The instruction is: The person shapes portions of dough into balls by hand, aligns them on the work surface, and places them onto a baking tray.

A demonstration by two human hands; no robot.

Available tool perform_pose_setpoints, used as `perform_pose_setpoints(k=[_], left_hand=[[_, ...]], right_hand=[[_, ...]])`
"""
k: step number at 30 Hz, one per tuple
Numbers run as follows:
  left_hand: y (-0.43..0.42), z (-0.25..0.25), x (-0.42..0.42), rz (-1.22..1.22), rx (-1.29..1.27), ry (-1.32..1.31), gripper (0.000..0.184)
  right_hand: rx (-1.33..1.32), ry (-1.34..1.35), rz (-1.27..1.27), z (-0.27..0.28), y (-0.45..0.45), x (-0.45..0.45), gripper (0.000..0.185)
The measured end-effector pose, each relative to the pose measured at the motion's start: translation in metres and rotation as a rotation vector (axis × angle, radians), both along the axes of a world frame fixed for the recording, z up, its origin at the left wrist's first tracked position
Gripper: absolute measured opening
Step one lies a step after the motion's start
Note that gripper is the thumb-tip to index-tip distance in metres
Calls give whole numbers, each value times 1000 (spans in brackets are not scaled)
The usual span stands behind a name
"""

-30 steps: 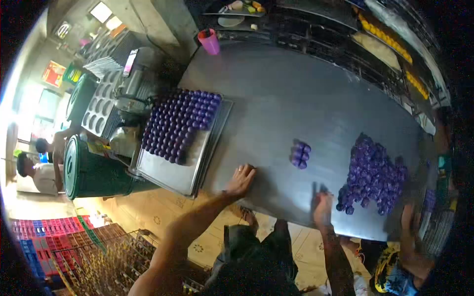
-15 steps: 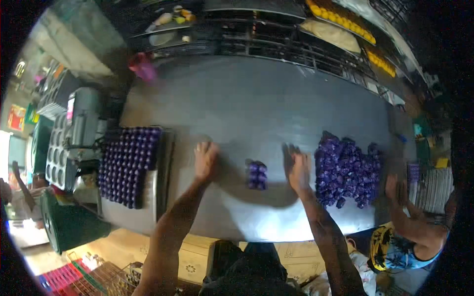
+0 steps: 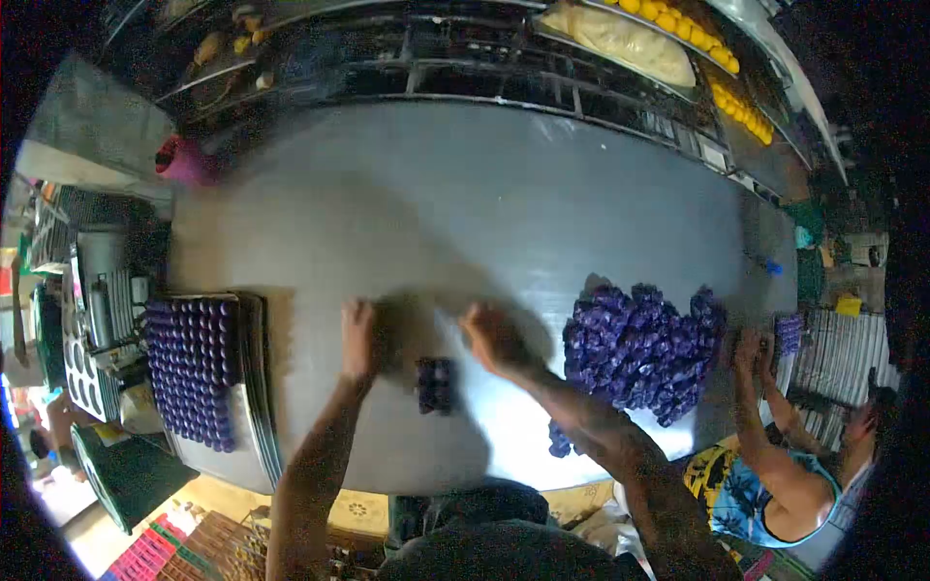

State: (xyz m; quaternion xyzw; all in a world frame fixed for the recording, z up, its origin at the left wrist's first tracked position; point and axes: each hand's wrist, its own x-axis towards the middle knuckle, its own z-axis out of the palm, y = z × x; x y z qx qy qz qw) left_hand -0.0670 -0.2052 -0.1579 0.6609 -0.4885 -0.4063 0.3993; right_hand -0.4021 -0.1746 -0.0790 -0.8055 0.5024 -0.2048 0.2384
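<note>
My left hand [image 3: 359,339] is curled low over the grey table, left of a small cluster of purple dough balls [image 3: 435,384]. My right hand [image 3: 494,339], slightly blurred, is also curled, just up and right of that cluster. Whatever lies under or inside the fingers of either hand is hidden. To the right is a large heap of rough purple dough pieces [image 3: 639,353], with a few stray lumps at its lower left. On the left, rows of round purple dough balls [image 3: 191,373] cover most of a metal tray [image 3: 250,441].
The grey table [image 3: 358,155] stretches ahead to dark racks with yellow dough pieces [image 3: 741,111]. A pink cup [image 3: 184,161] lies at the far left corner. A co-worker [image 3: 775,484] has hands at the table's right end, near stacked trays [image 3: 843,358].
My view has shifted, so the table's contents sit further left. My right hand has moved left, away from the heap and nearer my left hand. Fingers of both hands have curled in more.
</note>
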Motion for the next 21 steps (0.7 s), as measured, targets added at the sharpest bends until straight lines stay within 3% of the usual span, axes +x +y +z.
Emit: perform_pose_setpoints(k=[3, 5, 6, 7, 10, 13, 15, 17, 18, 21], left_hand=[[53, -11, 21, -211, 267, 50, 49], [0, 38, 5, -360, -269, -858, 45], [-29, 77, -21, -311, -326, -835, 42], [-54, 103, -50, -264, -388, -815, 39], [-64, 98, -74, -235, -448, -580, 36], [-44, 119, -74, -234, -303, -220, 36], [-36, 132, -54, -219, -341, -349, 37], [-17, 140, -35, -176, -379, -613, 41], [-2, 141, -33, -193, -371, -600, 41], [23, 148, -41, -472, -156, -165, 34]], right_hand=[[126, 106, 27, -3, 1, -16, 8], [-20, 66, 43, 8, -8, -11, 8], [-230, -32, 53, 24, -49, 7, 10], [-245, -6, 29, 16, -74, 27, 12], [-223, -13, -9, 23, -69, 51, 17], [-195, -105, -124, 65, -49, 52, 26], [-221, -121, -218, 99, -35, 42, 30], [-229, -279, -507, 108, -14, 44, 33], [-227, -330, -609, 110, -1, 45, 34], [144, -242, -344, 88, 20, 48, 34]])
